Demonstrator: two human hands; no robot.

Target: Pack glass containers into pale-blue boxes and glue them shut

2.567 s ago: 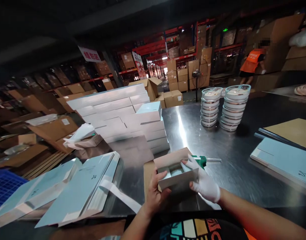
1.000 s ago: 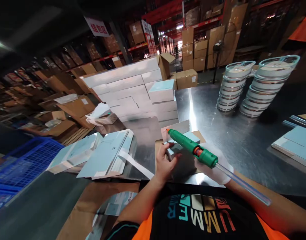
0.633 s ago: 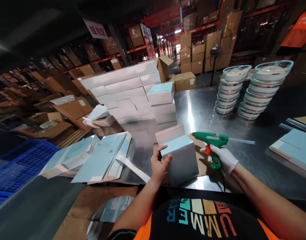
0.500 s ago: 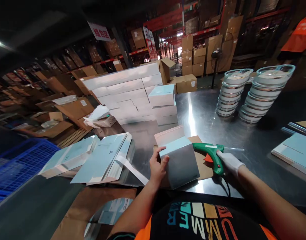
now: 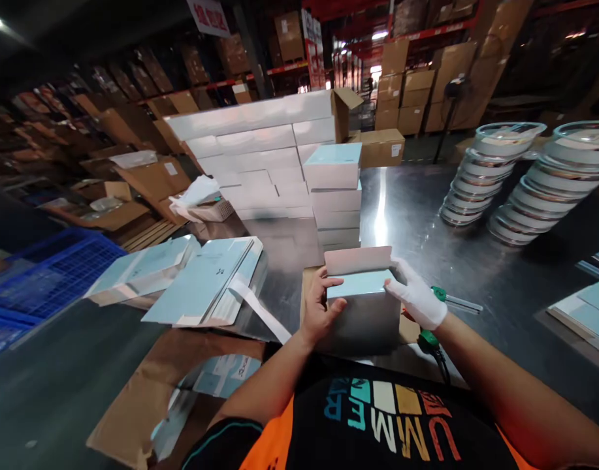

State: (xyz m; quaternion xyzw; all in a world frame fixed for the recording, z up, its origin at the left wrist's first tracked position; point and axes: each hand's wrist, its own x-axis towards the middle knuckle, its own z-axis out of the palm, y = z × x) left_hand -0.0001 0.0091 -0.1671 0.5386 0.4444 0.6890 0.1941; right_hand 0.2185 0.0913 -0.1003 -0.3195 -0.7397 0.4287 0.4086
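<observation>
Fingers (image 5: 328, 282) of the bare left hand (image 5: 321, 310) curl over the left top edge of a small pale blue box (image 5: 365, 307), while the white-gloved right hand (image 5: 417, 301) presses its right top edge; both grasp it. The box sits directly ahead between the hands, flap raised on its far side, long axis running left to right, both hands equally close. Right of the box lies a green glue gun (image 5: 439, 297). Everything rests on a steel surface (image 5: 475, 261). Beyond the box stand stacked white boxes (image 5: 260, 163) and warehouse shelving.
</observation>
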